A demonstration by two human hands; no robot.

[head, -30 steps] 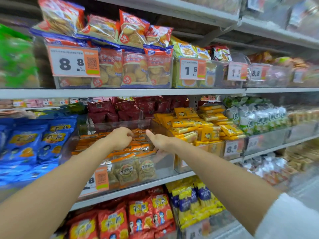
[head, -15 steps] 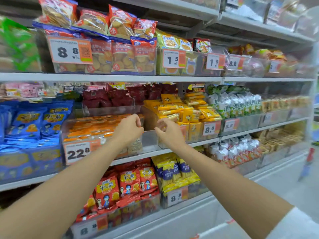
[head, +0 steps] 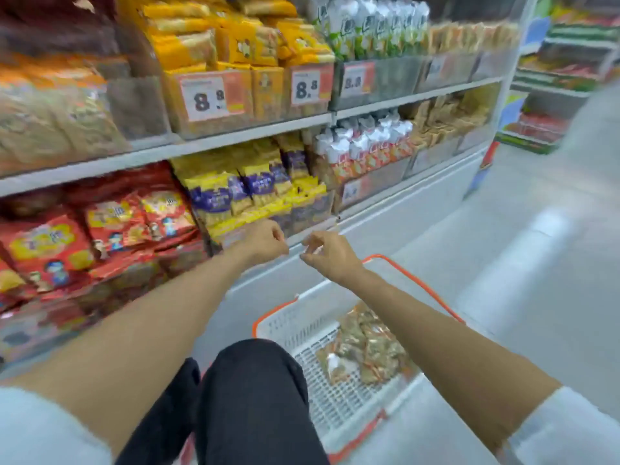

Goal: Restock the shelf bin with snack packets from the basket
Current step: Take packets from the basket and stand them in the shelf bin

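The shelf [head: 235,142] in front of you carries price tags [head: 204,99] reading "8.8"; packet print is too blurred to read. On the floor stands the white, orange-rimmed basket [head: 295,330], snack packets [head: 365,347] lying inside, below your right forearm and well apart from both hands. Your left hand [head: 265,243] has its fingers curled in, empty. Your right hand [head: 330,255] has its fingers loosely bent, empty.
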